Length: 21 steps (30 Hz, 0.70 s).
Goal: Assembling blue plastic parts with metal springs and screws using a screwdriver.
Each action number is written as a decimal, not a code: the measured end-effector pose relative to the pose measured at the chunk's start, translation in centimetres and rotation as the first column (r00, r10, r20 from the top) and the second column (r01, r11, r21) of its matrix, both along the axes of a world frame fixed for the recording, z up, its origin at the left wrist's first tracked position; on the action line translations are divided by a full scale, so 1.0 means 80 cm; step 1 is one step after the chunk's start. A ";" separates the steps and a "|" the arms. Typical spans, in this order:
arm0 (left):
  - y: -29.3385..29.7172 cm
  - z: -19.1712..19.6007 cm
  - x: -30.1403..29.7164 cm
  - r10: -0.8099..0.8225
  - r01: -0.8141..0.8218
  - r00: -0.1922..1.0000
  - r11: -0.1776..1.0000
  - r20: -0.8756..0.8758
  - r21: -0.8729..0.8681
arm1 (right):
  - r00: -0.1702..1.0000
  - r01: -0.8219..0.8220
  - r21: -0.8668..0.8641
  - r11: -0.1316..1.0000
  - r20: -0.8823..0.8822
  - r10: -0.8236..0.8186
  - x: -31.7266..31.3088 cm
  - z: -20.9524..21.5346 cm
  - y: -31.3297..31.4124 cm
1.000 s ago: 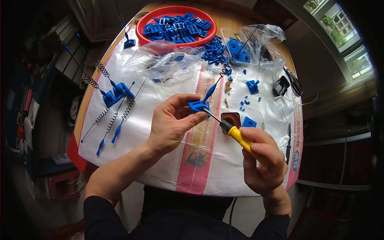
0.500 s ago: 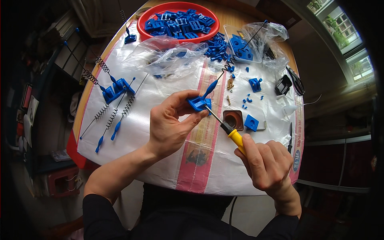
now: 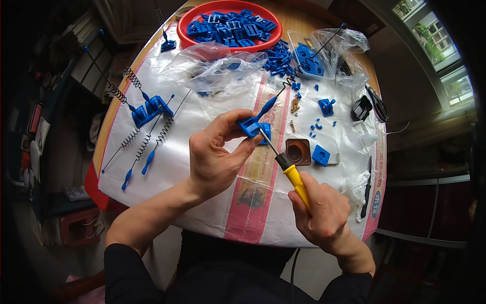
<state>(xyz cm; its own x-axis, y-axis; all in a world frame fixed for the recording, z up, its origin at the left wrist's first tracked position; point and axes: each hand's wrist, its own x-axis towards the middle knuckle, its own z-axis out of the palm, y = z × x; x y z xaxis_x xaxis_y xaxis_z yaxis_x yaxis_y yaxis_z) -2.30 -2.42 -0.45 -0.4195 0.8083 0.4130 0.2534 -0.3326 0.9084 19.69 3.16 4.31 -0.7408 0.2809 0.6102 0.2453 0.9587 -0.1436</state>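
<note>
In my left hand (image 3: 216, 161), a blue plastic base (image 3: 249, 126) is pinched between thumb and fingers. From it rises a blue stem (image 3: 268, 107), tilted up to the right, leading into a black coiled wire (image 3: 296, 74) with a blue end. My right hand (image 3: 322, 213) is wrapped around the yellow handle of a screwdriver (image 3: 293, 180). Its metal shaft reaches up to the left, the tip at the blue base near my left thumb. Exactly where the tip sits is hard to make out.
A red basin (image 3: 279, 38) of blue parts stands at the back, near plastic bags (image 3: 217, 66). More spring-wire pieces (image 3: 147, 114) lie left. To the right are brass screws (image 3: 295, 104), a brown square container (image 3: 298, 152), a blue block (image 3: 321, 155) and a black-handled tool (image 3: 366, 202).
My right hand has moved left and slightly down, its grip on the yellow handle shifted, and the screwdriver stands steeper. My left hand still holds the blue base in nearly the same place.
</note>
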 end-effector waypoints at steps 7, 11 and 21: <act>0.004 -0.004 0.002 0.052 -0.052 0.999 0.993 -0.003 0.103 | 0.988 0.031 -0.339 0.940 -0.133 -0.081 -0.004 -0.007 -0.012; 0.000 -0.004 -0.004 0.012 -0.006 0.997 0.996 -0.070 0.087 | 0.977 0.074 -0.527 0.847 -0.130 -0.167 -0.005 -0.002 -0.022; 0.004 0.000 0.003 0.096 -0.066 0.988 0.970 -0.119 0.232 | 0.982 0.131 -0.734 0.667 0.005 -0.187 0.007 0.000 -0.020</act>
<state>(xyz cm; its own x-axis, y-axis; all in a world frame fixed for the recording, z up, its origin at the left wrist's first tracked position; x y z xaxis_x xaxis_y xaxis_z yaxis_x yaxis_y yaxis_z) -2.06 -2.09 -0.45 -0.4108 0.6528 0.6365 0.3978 -0.4998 0.7694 20.28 1.57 4.32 -0.6089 0.7664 0.2046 0.3472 0.4894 -0.7999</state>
